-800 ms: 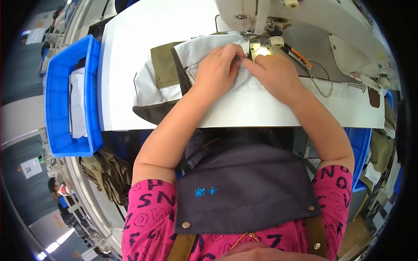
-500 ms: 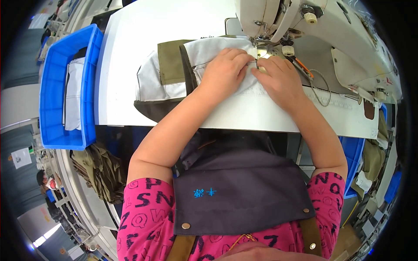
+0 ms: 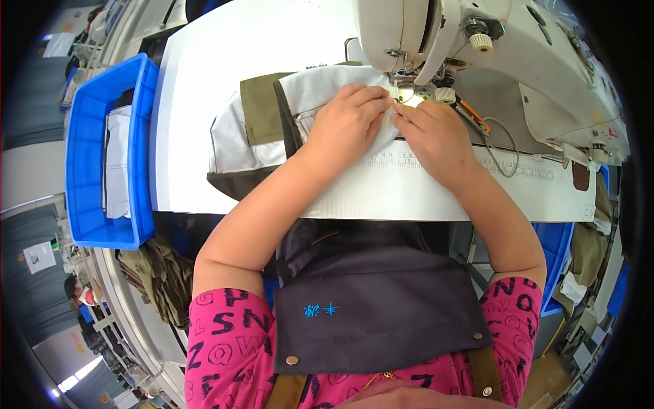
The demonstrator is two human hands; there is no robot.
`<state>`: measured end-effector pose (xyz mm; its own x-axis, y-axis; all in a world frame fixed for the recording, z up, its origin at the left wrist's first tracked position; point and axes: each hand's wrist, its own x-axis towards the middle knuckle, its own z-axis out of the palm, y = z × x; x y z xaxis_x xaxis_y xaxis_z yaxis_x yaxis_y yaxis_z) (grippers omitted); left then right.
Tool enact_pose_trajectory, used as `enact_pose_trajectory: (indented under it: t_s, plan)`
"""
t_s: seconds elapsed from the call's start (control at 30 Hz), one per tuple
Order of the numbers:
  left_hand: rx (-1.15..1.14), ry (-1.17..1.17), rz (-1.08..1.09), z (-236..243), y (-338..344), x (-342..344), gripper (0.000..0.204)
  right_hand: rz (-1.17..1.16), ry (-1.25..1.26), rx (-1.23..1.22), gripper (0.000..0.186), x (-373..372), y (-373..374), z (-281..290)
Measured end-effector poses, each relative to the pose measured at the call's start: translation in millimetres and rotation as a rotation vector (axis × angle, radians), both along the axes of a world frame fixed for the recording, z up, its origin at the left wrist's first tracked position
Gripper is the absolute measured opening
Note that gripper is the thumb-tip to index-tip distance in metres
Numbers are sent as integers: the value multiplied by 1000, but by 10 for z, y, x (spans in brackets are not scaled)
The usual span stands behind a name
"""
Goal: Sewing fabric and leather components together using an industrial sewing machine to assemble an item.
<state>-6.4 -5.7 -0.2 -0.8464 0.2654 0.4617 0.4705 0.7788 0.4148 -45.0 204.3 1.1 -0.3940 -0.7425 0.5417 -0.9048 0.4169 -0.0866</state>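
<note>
A piece of white fabric (image 3: 228, 148) with dark edging and an olive-green panel (image 3: 261, 109) lies folded on the white sewing table. Its right end reaches the needle area of a white sewing machine (image 3: 394, 31). My left hand (image 3: 346, 124) rests on the fabric, its fingers bent and pinching the edge just in front of the presser foot. Close beside it, my right hand (image 3: 436, 140) has thumb and forefinger pressed together at the same edge. The fingertips of both hands nearly meet, and what lies between them is partly hidden.
An orange-and-black cutter (image 3: 473, 116) and a looped cord lie right of my right hand. A printed ruler (image 3: 388, 160) runs along the table. At left a blue bin (image 3: 141, 157) holds white pieces, with olive cloth (image 3: 160, 273) below. Another blue bin (image 3: 553, 252) stands at right.
My right fingertips have closed in toward my left ones at the fabric edge. The view has shifted a little, so the table sits lower in it. The fabric stays by the needle.
</note>
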Motion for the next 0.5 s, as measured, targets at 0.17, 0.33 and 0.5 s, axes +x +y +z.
enact_pose_trajectory:
  t_s: [0.17, 0.33, 0.5]
  plan:
    - [-10, 29, -11, 0, -49, -159, 24, -71, -84, 14, 30, -50, -4, -47]
    - [-21, 14, -38, 4, -133, -300, 26, -143, -80, 31, 31, -86, -41, -89]
    - [-49, 28, -80, 9, -185, -275, 28, -125, -42, -11, 30, -99, -42, -42]
